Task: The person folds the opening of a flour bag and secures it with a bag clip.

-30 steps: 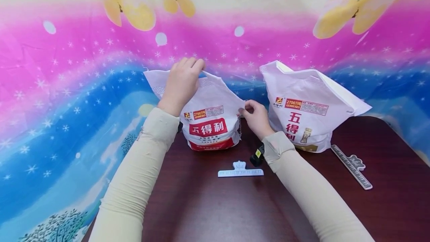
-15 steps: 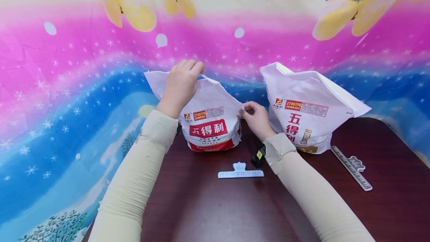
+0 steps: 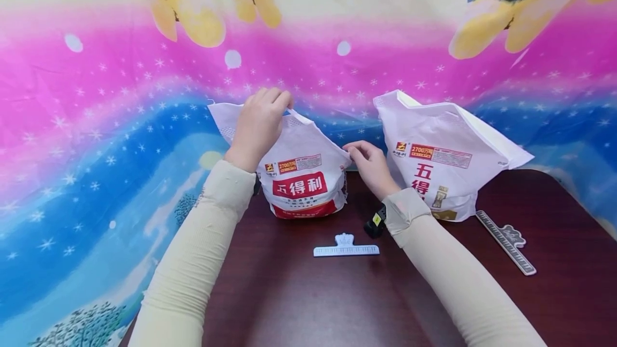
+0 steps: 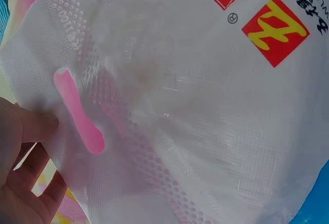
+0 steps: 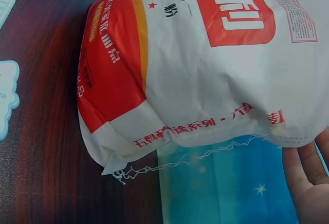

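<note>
Head view: the red-label bag stands on the counter between the left hand and right hand. Its top slopes down from the left hand, which pinches it, to the right hand, touching it; whether that hand pinches, I cannot tell.

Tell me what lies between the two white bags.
In the head view, the right hand lies between the left bag and right bag, touching the left bag's edge.

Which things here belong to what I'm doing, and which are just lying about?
Probably the job:
red-labelled bag, held by left hand and right hand
blue clip in front, perhaps

Apparently just lying about:
second bag, not held
grey clip beside it
</note>
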### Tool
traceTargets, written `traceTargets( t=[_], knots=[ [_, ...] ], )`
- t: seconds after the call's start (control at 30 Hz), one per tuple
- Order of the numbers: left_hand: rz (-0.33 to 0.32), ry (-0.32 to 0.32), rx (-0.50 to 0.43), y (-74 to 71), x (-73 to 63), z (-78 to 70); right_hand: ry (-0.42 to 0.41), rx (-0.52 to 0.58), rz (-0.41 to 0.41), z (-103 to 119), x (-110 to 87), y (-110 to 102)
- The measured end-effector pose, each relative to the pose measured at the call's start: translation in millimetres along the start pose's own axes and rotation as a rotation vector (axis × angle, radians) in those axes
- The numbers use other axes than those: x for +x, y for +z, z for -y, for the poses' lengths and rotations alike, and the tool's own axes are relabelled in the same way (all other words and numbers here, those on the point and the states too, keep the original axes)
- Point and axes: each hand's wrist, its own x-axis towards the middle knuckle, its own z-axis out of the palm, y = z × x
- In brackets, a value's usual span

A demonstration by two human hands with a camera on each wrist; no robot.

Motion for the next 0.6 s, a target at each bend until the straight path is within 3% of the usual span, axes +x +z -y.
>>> traceTargets(
  t=[0.37, 0.6],
  knots=[
    [-0.015, -0.002, 0.001, 1.5, -3.0, 1.5, -0.057, -0.015, 0.132, 6, 6.1, 0],
    [-0.024, 0.012, -0.005, 1.3, -2.5, 0.0, -0.058, -0.03, 0.158, 15, 10.9, -2]
  ],
)
